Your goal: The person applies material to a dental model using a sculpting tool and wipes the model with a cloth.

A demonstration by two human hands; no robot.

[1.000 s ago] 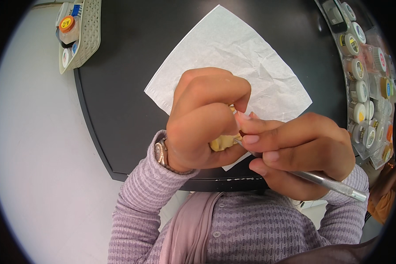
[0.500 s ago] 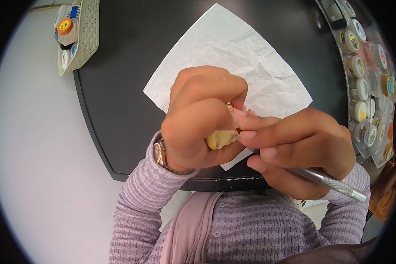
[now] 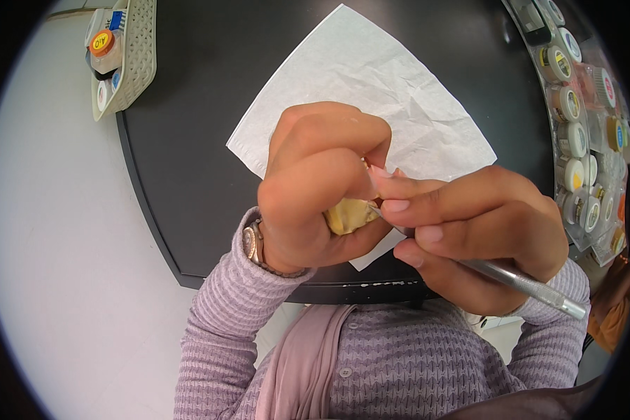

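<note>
My left hand is closed around a small yellow piece with a smooth, uneven surface, like a bit of a plaster cast. Most of it is hidden by my curled fingers. In my right hand is a slim metal carving tool with a knurled handle, held like a pen. Its thin tip points left and meets the yellow piece's right edge. The fingertips of both hands come together there, above a white paper sheet.
The creased paper lies on a black table. At the far left stands a cream woven basket with jars and bottles. Along the right edge sits a clear rack of several small lidded jars. Another person's arm shows at the right rim.
The yellow piece has tilted slightly in my left hand, and more of the tool's thin metal end shows. My right hand's fingers have shifted a little; both grips stay the same.
</note>
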